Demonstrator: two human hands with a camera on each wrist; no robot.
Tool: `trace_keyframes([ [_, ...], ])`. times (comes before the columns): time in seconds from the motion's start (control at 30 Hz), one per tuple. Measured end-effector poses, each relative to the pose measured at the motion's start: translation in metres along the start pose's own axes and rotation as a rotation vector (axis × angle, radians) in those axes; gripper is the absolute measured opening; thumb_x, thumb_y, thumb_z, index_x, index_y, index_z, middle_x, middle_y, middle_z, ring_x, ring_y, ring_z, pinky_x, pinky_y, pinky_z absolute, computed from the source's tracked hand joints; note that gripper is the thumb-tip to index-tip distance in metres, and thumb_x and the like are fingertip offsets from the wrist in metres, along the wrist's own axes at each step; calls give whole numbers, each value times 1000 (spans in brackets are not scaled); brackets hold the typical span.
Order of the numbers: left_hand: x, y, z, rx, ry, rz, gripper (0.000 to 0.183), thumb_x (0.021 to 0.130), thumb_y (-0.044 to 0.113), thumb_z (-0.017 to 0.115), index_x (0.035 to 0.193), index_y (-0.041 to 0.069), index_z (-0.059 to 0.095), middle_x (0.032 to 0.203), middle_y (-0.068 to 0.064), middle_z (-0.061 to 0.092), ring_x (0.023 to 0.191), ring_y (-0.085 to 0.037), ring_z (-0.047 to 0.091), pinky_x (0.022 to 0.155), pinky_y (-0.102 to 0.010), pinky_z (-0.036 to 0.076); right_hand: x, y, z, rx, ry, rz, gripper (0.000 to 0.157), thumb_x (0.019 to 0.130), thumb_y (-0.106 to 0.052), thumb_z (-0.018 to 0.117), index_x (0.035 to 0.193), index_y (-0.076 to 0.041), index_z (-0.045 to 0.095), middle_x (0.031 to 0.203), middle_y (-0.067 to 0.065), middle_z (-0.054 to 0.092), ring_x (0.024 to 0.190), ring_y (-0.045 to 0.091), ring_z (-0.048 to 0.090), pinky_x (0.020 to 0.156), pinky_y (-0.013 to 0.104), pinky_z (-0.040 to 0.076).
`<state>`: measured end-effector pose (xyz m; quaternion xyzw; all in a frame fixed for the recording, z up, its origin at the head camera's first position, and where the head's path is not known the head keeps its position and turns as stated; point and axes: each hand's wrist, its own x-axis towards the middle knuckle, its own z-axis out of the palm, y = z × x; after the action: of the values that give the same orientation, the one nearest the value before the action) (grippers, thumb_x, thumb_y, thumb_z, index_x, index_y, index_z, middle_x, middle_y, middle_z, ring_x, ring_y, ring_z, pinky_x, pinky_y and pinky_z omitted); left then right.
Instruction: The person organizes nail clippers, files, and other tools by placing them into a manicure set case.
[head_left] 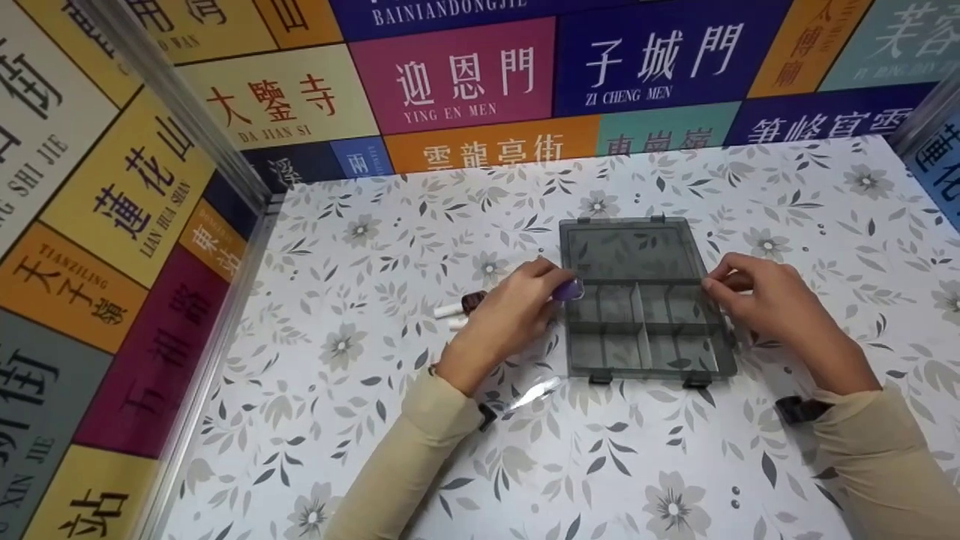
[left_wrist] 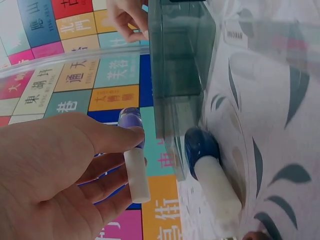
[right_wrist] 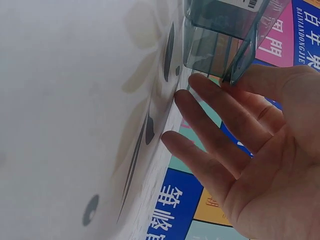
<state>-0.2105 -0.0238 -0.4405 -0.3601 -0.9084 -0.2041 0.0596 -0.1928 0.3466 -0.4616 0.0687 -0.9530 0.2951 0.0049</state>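
Observation:
My left hand (head_left: 514, 300) pinches a small nail polish bottle (left_wrist: 131, 118) between thumb and fingers. Its body is purple and its cap white. In the head view the purple end overlaps the left edge of a smoky see-through compartment box (head_left: 640, 328). At that box's right side, my right hand (head_left: 765, 296) grips the edge with thumb and index finger, while the other fingers (right_wrist: 200, 145) spread out below. A dark blue nail polish bottle (left_wrist: 202, 150) with a white cap lies beside the box in the left wrist view.
Left of my left hand lies a dark brown-red bottle (head_left: 474, 301) with a white cap, partly hidden by the hand. A shiny clear strip (head_left: 536, 394) shows on the flower-patterned table (head_left: 345, 420). Panels with colourful lettering (head_left: 457, 82) stand behind and at the left.

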Motion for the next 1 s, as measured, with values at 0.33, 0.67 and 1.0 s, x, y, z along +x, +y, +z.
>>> trace_keyframes([
  [0.33,1,11,3,-25,-24,2,41,103,13,74,143,11,69,124,-6,72,111,-20,73,98,-27,63,0,-1,-1,1,-35,9,17,108,-31,66,112,-15,73,113,18,82,96,37,79,77,43,53],
  [0.67,19,27,7,29,-47,56,41,101,7,73,142,11,70,128,-7,72,116,-20,72,101,-29,62,-2,2,-1,35,16,25,18,105,-35,72,107,-18,77,113,13,83,102,15,80,85,37,53],
  [1.0,27,31,21,29,-58,64,37,102,12,75,138,11,71,124,-6,74,113,-20,74,99,-30,63,-3,0,0,32,16,49,21,107,-36,69,111,-16,73,111,17,83,100,37,80,71,24,47],
])
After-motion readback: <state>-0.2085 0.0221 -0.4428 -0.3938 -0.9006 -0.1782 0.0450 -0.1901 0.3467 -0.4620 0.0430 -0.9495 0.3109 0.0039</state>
